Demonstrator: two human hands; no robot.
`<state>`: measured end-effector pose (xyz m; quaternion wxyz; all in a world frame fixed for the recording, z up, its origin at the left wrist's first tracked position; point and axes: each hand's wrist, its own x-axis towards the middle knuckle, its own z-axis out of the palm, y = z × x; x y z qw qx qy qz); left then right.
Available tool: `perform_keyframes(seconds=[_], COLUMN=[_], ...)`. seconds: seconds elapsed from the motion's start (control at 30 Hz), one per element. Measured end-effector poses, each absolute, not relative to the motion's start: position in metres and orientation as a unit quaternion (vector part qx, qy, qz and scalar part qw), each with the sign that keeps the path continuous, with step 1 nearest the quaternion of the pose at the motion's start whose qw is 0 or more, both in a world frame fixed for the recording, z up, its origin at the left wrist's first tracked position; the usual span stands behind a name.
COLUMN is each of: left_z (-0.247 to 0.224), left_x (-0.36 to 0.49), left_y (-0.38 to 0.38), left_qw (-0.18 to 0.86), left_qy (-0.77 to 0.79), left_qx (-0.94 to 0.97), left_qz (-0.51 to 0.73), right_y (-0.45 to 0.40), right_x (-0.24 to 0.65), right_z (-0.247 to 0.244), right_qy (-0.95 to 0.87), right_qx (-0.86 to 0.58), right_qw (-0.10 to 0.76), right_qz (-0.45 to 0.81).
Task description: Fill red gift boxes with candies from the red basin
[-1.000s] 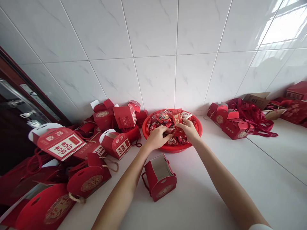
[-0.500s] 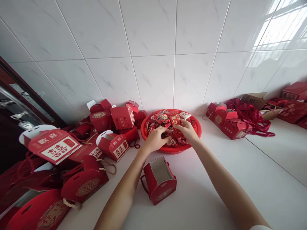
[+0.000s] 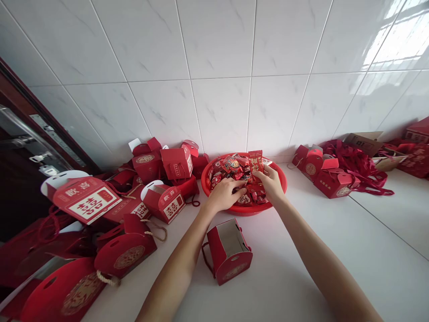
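Just below and right of the centre of the frame, a flat rectangular packet in shiny red wrapping point(image 3: 256, 162) rose from the right side of a round red plastic basin point(image 3: 253, 210), its lower right part pinched in the right hand point(image 3: 273, 183), whose thumb lay across its front while the fingers sat at its right edge. The left hand point(image 3: 226, 194) was over the near left part of the basin, to the lower left of the packet, thumb and fingertips curved towards each other with a narrow gap between; whether it had hold of anything could not be told. The packet stood nearly upright, its top edge above the basin's far rim, with large gold characters running down its front. Around it, glossy red wrapped sweets point(image 3: 231, 163) filled the basin, some printed in black and white. At the lower centre of the frame, between the forearms, a small red card box with a pale grey inside point(image 3: 233, 268) stood open-topped on a smooth white counter point(image 3: 288, 286), a dark red cord looped at its left side. Along the left of the frame lay a jumble of red card boxes point(image 3: 94, 203), several with white labels bearing red characters; towards the right edge sat a tangled heap of crimson ribbon point(image 3: 362, 172).
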<state>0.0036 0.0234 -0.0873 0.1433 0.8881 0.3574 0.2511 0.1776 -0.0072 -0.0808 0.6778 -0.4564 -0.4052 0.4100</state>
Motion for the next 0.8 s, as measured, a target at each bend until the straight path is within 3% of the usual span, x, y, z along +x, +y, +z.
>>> perform_keyframes(seconds=[0.23,0.57,0.8], left_z=[-0.091,-0.094,-0.097], left_x=[0.000,-0.006,-0.007], left_y=[0.026,0.036,0.037], left_qw=[0.203,0.326,0.341], left_qy=[0.354,0.340,0.330], left_qx=[0.862,0.721,0.726], left_qz=[0.301,0.509,0.497], right_y=[-0.009,-0.007,-0.015], right_x=[0.178,0.179,0.177], right_z=[-0.079,-0.083,-0.077], right_qy=[-0.411,-0.429,-0.516], right_qx=[-0.465,-0.462,-0.466], right_qw=[0.668,0.633,0.567], right_qz=[0.411,0.449,0.442])
